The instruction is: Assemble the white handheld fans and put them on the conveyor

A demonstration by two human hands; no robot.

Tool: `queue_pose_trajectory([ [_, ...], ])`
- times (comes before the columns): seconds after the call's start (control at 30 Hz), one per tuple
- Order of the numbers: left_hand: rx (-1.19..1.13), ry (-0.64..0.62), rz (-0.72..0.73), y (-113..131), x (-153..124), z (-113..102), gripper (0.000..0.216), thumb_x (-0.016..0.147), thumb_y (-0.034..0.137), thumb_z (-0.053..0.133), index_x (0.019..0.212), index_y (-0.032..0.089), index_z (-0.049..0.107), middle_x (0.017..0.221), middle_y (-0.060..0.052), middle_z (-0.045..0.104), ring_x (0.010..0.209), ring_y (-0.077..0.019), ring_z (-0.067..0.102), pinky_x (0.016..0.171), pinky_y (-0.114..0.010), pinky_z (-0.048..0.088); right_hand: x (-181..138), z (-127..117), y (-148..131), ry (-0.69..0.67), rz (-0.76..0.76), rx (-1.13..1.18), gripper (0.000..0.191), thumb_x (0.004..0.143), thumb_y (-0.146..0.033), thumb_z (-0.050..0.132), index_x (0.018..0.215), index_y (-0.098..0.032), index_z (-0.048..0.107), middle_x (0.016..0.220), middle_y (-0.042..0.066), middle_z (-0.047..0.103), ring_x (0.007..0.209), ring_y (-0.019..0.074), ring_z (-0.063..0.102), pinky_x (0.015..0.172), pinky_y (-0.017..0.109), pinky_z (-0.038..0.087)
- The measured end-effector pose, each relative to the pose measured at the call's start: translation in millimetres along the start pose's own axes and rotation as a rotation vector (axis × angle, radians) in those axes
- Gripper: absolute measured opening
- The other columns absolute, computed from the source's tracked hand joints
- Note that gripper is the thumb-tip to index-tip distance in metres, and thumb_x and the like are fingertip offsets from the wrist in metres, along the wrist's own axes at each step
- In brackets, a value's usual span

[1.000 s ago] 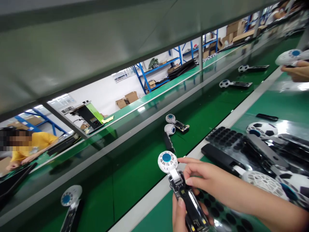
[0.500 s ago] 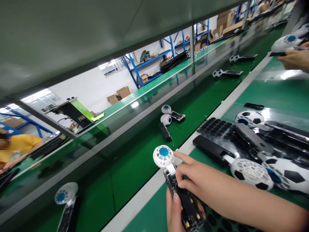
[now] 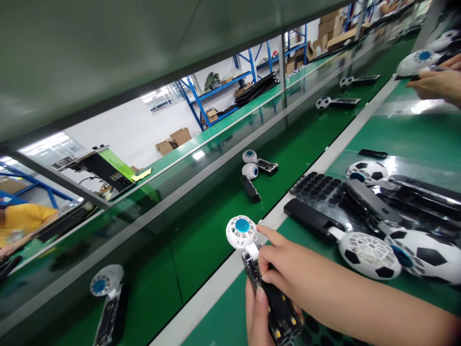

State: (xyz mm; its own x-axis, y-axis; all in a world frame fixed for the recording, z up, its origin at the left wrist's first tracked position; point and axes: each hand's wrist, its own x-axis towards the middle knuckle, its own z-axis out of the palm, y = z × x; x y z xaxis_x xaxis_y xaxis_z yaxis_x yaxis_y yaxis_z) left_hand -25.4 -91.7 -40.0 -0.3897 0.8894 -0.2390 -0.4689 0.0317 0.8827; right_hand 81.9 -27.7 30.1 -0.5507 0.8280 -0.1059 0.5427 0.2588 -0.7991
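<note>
A hand-held fan with a white round head, a blue hub and an open black handle showing its circuit board sits between both my hands, over the grey rail at the belt's near edge. My left hand grips the handle from below, thumb on its side. My right hand lies across the top of the handle, fingers curled and the forefinger stretched toward the fan head.
A green conveyor belt carries more fans: one at the lower left, two in the middle, two farther off. Football-patterned fan parts and a black dimpled tray lie to my right. Another person's hand holds a fan at the top right.
The view has shifted slightly. My hands keep hold of the fan, my right fingers curling closer over the top of the handle. The fans on the belt sit a little farther along.
</note>
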Motion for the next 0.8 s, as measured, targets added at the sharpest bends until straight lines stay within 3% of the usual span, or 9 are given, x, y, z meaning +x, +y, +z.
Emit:
queue_pose_trajectory([
  [0.17,-0.156,0.02,-0.097,-5,-3,5,0.037,0.061,0.046,0.071,0.089,0.023,0.068,0.082,-0.005,0.069,0.089,-0.0302,0.062,0.067,-0.035,0.053,1,1,-4,-0.014,0.047,0.03,0.013,0.074,-0.009,0.047,0.068,-0.017,0.054,0.14,0.002,0.029,0.049,0.003,0.05,0.041,0.021,0.035],
  [0.37,-0.248,0.069,-0.209,-10,-6,3,0.026,0.072,0.042,0.062,0.091,0.025,0.066,0.084,-0.004,0.069,0.083,-0.0234,0.064,0.062,-0.029,0.052,2,9,-3,0.018,0.073,0.08,0.012,0.077,-0.013,0.046,0.07,-0.02,0.052,0.142,-0.003,0.025,0.083,0.0154,0.059,0.063,0.028,0.043],
  [0.47,-0.385,0.059,-0.302,-13,-5,0,0.024,0.075,0.041,0.059,0.088,0.022,0.065,0.07,-0.004,0.068,0.076,-0.0216,0.065,0.059,-0.027,0.05,0,15,-2,0.069,0.058,0.112,0.011,0.076,-0.014,0.047,0.078,-0.024,0.051,0.128,-0.002,0.041,0.081,0.0149,0.059,0.066,0.028,0.044],
  [0.53,-0.382,-0.047,-0.333,-14,-4,-2,0.034,0.075,0.049,0.055,0.087,0.018,0.064,0.057,-0.005,0.063,0.065,-0.0221,0.064,0.055,-0.028,0.048,-2,12,-3,0.11,0.066,0.13,0.019,0.074,-0.018,0.051,0.091,-0.027,0.05,0.114,-0.001,0.051,0.08,0.0155,0.059,0.067,0.027,0.046],
  [0.6,-0.318,-0.165,-0.313,-14,-1,-5,0.044,0.074,0.055,0.052,0.089,0.016,0.064,0.055,-0.006,0.061,0.052,-0.0194,0.061,0.05,-0.028,0.046,1,-2,-5,0.152,0.053,0.082,0.026,0.079,-0.028,0.051,0.105,-0.03,0.047,0.109,0.0,0.054,0.085,0.0175,0.06,0.07,0.028,0.047],
  [0.7,-0.253,-0.254,-0.22,-12,1,-9,0.047,0.073,0.055,0.053,0.096,0.015,0.061,0.066,-0.008,0.065,0.047,-0.0161,0.057,0.048,-0.027,0.043,28,-40,-4,0.207,-0.002,-0.243,0.03,0.09,-0.04,0.036,0.115,-0.028,0.047,0.118,0.004,0.052,0.097,0.021,0.057,0.077,0.031,0.047],
  [0.73,-0.241,-0.26,-0.2,-12,2,-10,0.046,0.073,0.053,0.054,0.098,0.015,0.059,0.068,-0.009,0.066,0.049,-0.0174,0.058,0.05,-0.028,0.044,43,-55,-1,0.201,0.01,-0.405,0.031,0.091,-0.038,0.036,0.117,-0.026,0.047,0.122,0.006,0.049,0.101,0.0218,0.055,0.081,0.033,0.045],
  [0.8,-0.233,-0.247,-0.17,-11,2,-11,0.045,0.07,0.046,0.058,0.103,0.015,0.057,0.071,-0.01,0.067,0.057,-0.0217,0.062,0.055,-0.031,0.046,82,-83,11,0.201,0.049,-0.494,0.034,0.086,-0.031,0.05,0.119,-0.022,0.047,0.127,0.01,0.044,0.109,0.0272,0.049,0.092,0.041,0.038],
])
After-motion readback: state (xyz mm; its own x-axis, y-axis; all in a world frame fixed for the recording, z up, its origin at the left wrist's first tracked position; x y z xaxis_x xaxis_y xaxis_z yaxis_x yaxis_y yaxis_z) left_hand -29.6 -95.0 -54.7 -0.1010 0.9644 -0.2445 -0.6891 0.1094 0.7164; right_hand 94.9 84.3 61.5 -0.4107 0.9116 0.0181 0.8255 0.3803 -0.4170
